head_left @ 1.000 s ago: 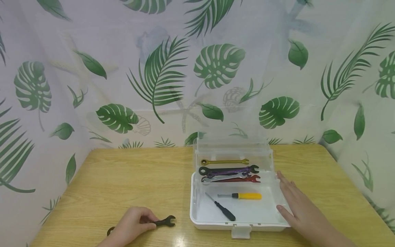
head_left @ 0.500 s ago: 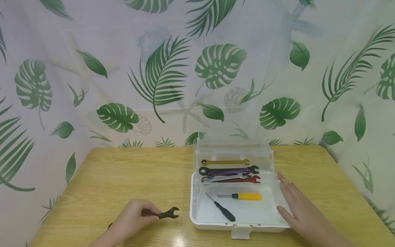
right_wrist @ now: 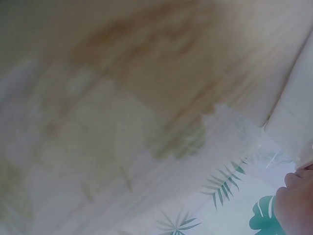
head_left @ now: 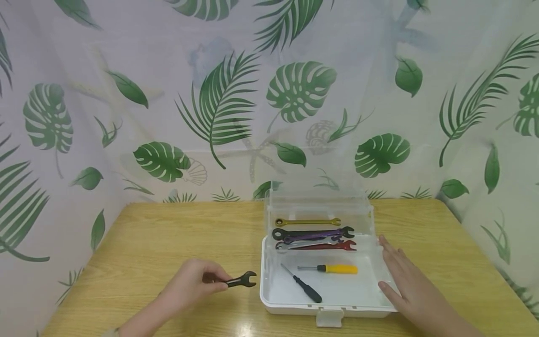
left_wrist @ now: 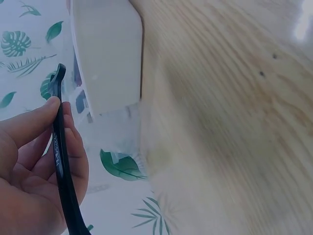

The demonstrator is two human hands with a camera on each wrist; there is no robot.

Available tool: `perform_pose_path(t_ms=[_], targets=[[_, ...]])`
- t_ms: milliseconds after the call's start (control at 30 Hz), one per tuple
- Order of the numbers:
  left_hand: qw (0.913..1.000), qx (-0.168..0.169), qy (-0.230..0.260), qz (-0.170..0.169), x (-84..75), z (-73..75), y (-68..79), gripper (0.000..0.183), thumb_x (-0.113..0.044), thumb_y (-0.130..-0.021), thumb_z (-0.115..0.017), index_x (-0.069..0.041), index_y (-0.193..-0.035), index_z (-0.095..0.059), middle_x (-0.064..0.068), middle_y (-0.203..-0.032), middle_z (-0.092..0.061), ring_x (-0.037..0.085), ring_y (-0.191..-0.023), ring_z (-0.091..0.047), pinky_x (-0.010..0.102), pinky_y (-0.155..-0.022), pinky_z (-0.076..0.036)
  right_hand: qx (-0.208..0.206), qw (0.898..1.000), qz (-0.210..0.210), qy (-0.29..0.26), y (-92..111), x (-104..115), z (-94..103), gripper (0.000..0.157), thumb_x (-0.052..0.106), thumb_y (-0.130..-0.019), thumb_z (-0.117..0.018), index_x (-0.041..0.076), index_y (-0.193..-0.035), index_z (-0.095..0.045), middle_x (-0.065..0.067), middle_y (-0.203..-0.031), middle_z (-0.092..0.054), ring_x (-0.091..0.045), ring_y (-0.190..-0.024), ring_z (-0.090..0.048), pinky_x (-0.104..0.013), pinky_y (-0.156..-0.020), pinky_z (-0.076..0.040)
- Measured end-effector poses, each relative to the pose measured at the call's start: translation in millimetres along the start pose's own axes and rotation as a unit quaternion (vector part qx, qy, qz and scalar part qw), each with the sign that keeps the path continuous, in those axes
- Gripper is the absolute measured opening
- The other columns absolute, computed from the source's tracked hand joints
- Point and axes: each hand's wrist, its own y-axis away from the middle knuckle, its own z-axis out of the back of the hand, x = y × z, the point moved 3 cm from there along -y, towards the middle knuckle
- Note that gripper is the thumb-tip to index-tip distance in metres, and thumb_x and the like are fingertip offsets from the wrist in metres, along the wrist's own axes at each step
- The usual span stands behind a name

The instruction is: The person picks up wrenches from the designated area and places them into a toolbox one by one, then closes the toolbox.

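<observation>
My left hand (head_left: 197, 281) pinches a black wrench (head_left: 243, 279) between thumb and fingers, its open end pointing right at the toolbox's left side. In the left wrist view the wrench (left_wrist: 59, 152) runs along the fingers above the table. My right hand (head_left: 410, 288) rests against the right side of the white toolbox (head_left: 269, 306), fingers extended. Inside the box lie a yellow-handled screwdriver (head_left: 340, 269) and a black screwdriver (head_left: 308, 290). Behind them a gold wrench (head_left: 309, 222), a purple wrench (head_left: 316, 235), a silver wrench (head_left: 309, 243) and a red wrench (head_left: 347, 245) lie crosswise, with a black one among them.
The box's clear lid (head_left: 320, 199) stands raised at the back, and its latch (head_left: 329, 318) hangs at the front. A wooden table (head_left: 189, 234) carries everything. Leaf-printed cloth (head_left: 240, 178) covers the walls behind and at both sides.
My left hand has lifted the black wrench from low on the table and carried it up and to the right, closer to the toolbox. The right hand keeps its place.
</observation>
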Motion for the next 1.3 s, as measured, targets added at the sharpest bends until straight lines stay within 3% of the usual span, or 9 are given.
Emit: perform_pose_path(t_ms=[500, 733, 967, 1300], targets=[[0.9985, 0.030, 0.008, -0.046, -21.2, -14.9, -30.2, 0.007, -0.001, -0.088, -0.083, -0.004, -0.095, -0.083, 0.006, -0.091, -0.082, -0.004, -0.077, -0.063, 0.017, -0.071, -0.056, -0.010, 0.999, 0.013, 0.035, 1.8, 2.8, 3.2, 0.079, 0.041, -0.110, -0.054, 0.001, -0.169, -0.019, -0.009, -0.181, -0.010, -0.035, -0.163, -0.024, -0.003, -0.115, 0.020], [0.9981, 0.028, 0.006, -0.055, -32.0, -18.4, -52.2, 0.008, 0.001, -0.089, -0.081, -0.001, -0.096, -0.083, 0.009, -0.090, -0.082, 0.001, -0.076, -0.064, 0.019, -0.071, -0.057, -0.016, 0.999, 0.014, 0.035, 1.5, 3.4, 4.2, 0.080, 0.040, -0.110, -0.055, 0.002, -0.169, -0.018, -0.011, -0.180, -0.014, -0.036, -0.161, -0.027, -0.002, -0.115, 0.019], [0.9971, 0.036, 0.006, -0.067, -36.8, -25.5, -78.5, 0.011, -0.001, -0.093, -0.078, -0.002, -0.103, -0.083, 0.012, -0.101, -0.082, 0.005, -0.083, -0.069, 0.016, -0.074, -0.057, -0.026, 0.999, 0.026, 0.038, 2.1, 2.5, 3.6, 0.079, 0.039, -0.109, -0.056, 0.001, -0.168, -0.020, -0.012, -0.179, -0.016, -0.032, -0.163, -0.025, -0.002, -0.117, 0.018], [0.9948, 0.052, -0.014, -0.086, -55.4, -35.3, -106.7, 0.012, -0.003, -0.095, -0.077, -0.003, -0.106, -0.083, 0.012, -0.108, -0.082, 0.008, -0.089, -0.073, 0.015, -0.076, -0.058, -0.031, 0.998, 0.028, 0.036, 2.8, 1.9, 2.3, 0.079, 0.038, -0.109, -0.057, 0.002, -0.168, -0.021, -0.011, -0.180, -0.016, -0.034, -0.161, -0.027, -0.003, -0.117, 0.018]])
